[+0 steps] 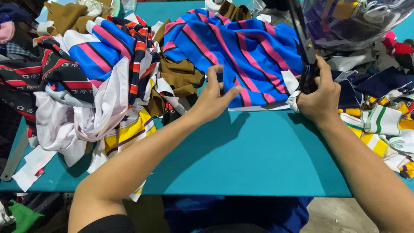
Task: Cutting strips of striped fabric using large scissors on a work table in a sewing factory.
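Striped fabric (241, 56) pinned by flat left hand (213, 97); right hand (319, 97) grips scissors (304, 47).

two hands, left hand (214, 100), right hand (319, 98), one pair of black scissors (304, 47), one blue fabric piece with pink stripes (241, 51), one teal table (241, 159), one clear plastic bag (345, 21), two scrap heaps, left pile (82, 86), right pile (384, 116)

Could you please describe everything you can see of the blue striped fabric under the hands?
The blue striped fabric is smooth-looking cloth, bright blue with pink stripes edged in black. It lies rumpled on the teal table, its white-trimmed lower edge straight. The left hand presses it flat; the right hand holds black scissors at its right edge.
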